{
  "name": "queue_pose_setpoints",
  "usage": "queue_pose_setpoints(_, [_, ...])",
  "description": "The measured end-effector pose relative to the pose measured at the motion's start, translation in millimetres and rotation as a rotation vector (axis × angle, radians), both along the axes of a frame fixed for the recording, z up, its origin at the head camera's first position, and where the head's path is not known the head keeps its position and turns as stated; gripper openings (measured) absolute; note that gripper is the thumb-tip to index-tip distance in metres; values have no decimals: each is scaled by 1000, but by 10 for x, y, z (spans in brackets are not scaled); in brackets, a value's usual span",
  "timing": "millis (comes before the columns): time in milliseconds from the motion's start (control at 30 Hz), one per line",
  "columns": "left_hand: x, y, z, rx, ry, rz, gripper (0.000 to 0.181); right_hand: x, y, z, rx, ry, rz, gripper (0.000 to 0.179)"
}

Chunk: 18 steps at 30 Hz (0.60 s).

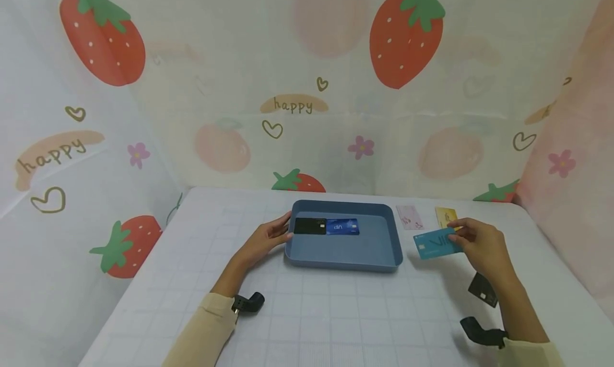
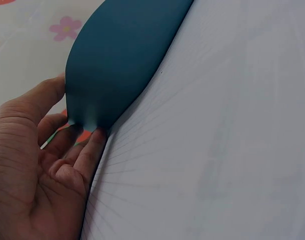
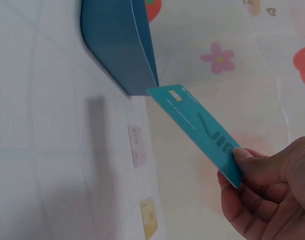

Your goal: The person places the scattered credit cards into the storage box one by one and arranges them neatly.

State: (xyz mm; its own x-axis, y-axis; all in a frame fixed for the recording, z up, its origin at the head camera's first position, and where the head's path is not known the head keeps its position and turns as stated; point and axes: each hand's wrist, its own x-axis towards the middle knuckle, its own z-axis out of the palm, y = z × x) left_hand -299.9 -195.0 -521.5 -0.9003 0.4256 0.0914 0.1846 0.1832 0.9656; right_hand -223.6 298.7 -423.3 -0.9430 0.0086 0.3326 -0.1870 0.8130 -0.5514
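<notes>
My right hand (image 1: 484, 247) pinches a teal bank card (image 1: 434, 243) between thumb and fingers, above the table to the right of a blue tray (image 1: 342, 264). In the right wrist view the teal card (image 3: 192, 122) is tilted, its gold chip toward the tray's corner. At the tray's left end, my left hand (image 1: 261, 240) touches the rim and side. Its fingertips (image 2: 97, 135) rest against the outer wall in the left wrist view. Inside the tray, a black card (image 1: 308, 226) and a blue card (image 1: 344, 227) lie end to end along the back left.
A pink card (image 1: 410, 218) lies on the white table (image 1: 331, 319) right of the tray. Beyond the right hand is a yellow card (image 1: 445, 215), partly covered. Another black card (image 1: 482, 290) lies partly under the right forearm. A strawberry-print curtain (image 1: 336, 154) encloses the table.
</notes>
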Motion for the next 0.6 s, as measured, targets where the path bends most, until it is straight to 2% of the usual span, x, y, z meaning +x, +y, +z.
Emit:
queue_pose_setpoints(333, [6, 3, 6, 0, 0, -4, 71, 20, -58, 2, -31, -15, -7, 22])
queue_pose_setpoints(600, [34, -3, 17, 4, 4, 2, 70, 0, -97, -19, -44, -16, 23, 23])
